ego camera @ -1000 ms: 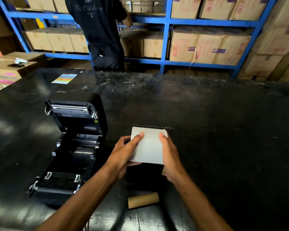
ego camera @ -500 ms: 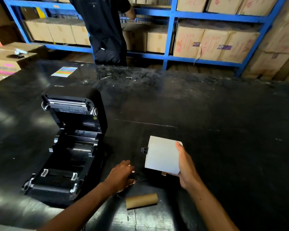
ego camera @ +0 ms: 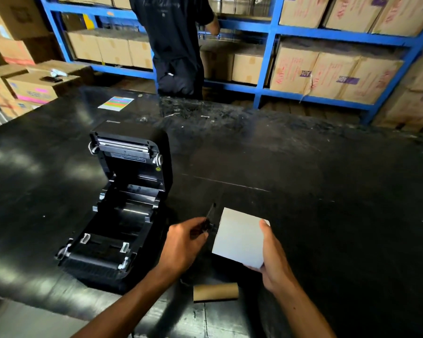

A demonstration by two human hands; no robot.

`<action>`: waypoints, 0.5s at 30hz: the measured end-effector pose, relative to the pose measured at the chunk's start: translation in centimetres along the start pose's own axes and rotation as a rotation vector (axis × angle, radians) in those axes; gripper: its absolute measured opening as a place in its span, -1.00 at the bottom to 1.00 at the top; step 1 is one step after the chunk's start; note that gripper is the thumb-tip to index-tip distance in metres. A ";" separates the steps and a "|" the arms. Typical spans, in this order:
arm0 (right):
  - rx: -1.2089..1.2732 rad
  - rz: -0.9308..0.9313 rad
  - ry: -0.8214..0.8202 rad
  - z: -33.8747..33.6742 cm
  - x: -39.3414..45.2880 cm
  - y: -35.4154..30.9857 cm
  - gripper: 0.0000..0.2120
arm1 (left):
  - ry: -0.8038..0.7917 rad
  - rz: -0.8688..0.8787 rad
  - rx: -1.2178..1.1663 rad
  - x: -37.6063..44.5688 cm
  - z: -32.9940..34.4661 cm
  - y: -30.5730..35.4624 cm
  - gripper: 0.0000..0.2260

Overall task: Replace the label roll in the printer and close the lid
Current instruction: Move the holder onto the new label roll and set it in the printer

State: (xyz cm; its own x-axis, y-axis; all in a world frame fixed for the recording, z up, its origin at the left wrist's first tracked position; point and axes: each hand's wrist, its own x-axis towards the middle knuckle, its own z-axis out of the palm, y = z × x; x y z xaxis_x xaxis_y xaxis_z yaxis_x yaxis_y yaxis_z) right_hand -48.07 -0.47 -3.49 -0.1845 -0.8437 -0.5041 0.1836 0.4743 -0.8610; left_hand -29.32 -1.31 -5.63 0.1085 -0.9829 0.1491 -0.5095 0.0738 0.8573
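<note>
A black label printer (ego camera: pixel 122 206) stands on the left of the black table (ego camera: pixel 327 191) with its lid (ego camera: pixel 130 147) raised and its roll bay bare. My right hand (ego camera: pixel 274 259) grips a white label roll (ego camera: pixel 239 236) just right of the printer, a little above the table. A black spindle end sticks out of the roll's left side. My left hand (ego camera: pixel 183 245) pinches a thin black plastic piece (ego camera: pixel 209 219) at that spindle end. An empty brown cardboard core (ego camera: pixel 215 292) lies on the table below the roll.
A person in dark clothes (ego camera: pixel 174 45) stands beyond the table's far edge, facing blue shelving (ego camera: pixel 266 45) full of cardboard boxes. More boxes (ego camera: pixel 29 86) are stacked at the left. A coloured sticker sheet (ego camera: pixel 116 103) lies at the table's far left.
My left hand let go of the roll, dipped to the table, then rose to the roll's left end with a black piece. The roll shifted slightly right in my right hand.
</note>
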 end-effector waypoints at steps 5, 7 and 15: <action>-0.004 -0.001 -0.041 1.0 -0.7 -0.1 -0.64 | 0.028 0.092 0.188 -1.3 -0.7 -1.1 -0.56; -0.033 -0.018 -0.053 1.5 -1.1 -0.1 -0.64 | 0.027 0.149 0.160 -1.8 -1.0 -1.5 -0.55; -0.033 -0.124 -0.070 3.3 -2.0 -0.6 -0.63 | -0.106 -0.026 -0.270 -3.0 -3.4 -0.4 -0.58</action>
State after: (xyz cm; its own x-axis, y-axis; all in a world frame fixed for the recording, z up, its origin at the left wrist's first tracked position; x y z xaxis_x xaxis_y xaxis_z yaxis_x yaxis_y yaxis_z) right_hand -44.66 0.12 -1.77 -0.1356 -0.9111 -0.3892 0.1316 0.3728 -0.9185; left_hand -26.52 2.15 -4.72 0.0210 -0.9961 0.0854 -0.2602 0.0771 0.9625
